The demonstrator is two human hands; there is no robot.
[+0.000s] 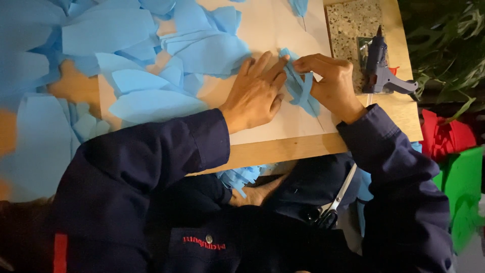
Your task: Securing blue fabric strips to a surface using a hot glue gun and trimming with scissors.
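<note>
Head view, looking straight down on a pale wooden counter (283, 149) in dim light, dark green foliage (444, 45) off its far right edge. Spread over the counter's middle, a large cream sheet of paper (283, 30); heaped across the left half, many light blue leaf-shaped paper cutouts (151, 103). Near the right edge, a speckled stone slab (351, 23) with a blue-grey hot glue gun (379, 71) lying on it. Beyond the counter at right, red paper (447, 136) and green paper (465, 187).

On the cream sheet, a small bunch of light blue paper strips (302, 88), lying between the two hands. Left hand (255, 93) flat, fingers spread and extended, fingertips (283, 60) pressing the near end of the strips. Right hand (328, 83) curled, fingers closed in a pinch on the strips' upper end, thumb and forefinger meeting just beside the left fingertips.

Below the counter edge, in the lap, white-handled scissors (338, 197) and more fringed light blue paper (240, 177). Dark navy jacket sleeves (151, 162) on both arms.

No container in sight.
</note>
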